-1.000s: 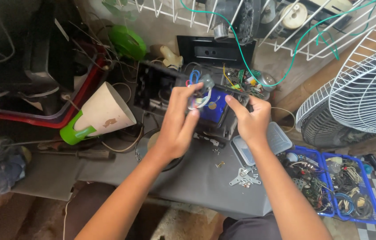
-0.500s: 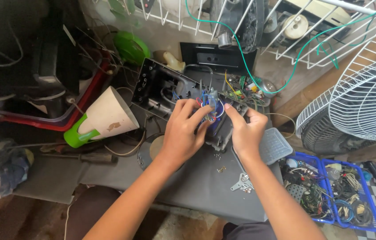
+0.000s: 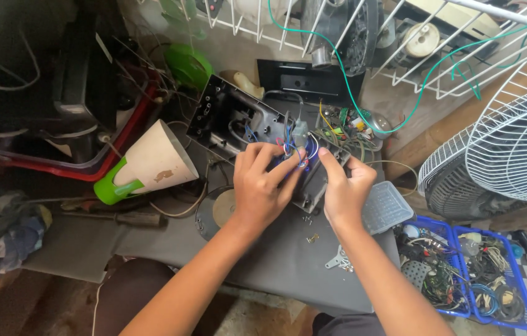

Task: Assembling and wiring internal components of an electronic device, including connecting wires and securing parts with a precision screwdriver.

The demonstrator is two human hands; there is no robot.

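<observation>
Head view, looking down on a grey worktop crowded with parts. Both hands meet on a small blue electrical part with coloured wires, which sits at the near end of an opened black-and-grey metal appliance casing. The casing lies tilted, long axis running from upper left to lower right, its open face turned up toward the camera.

Left hand: fingers curled over the blue part from the left, grip closed on it and its wires. Right hand: thumb and forefinger pressed against the part's right side, remaining fingers folded; whether it pinches a wire cannot be told.

Red, blue and white wires loop out between the fingertips. A tangle of green and yellow wires lies just behind the casing.

Left of the hands, a cream cone-shaped shade with a green base lies on its side, narrow end pointing lower left. Near the right wrist: a clear ribbed plastic cover, loose small screws. Far right, a blue plastic tray of cables and a white wire fan guard.
</observation>
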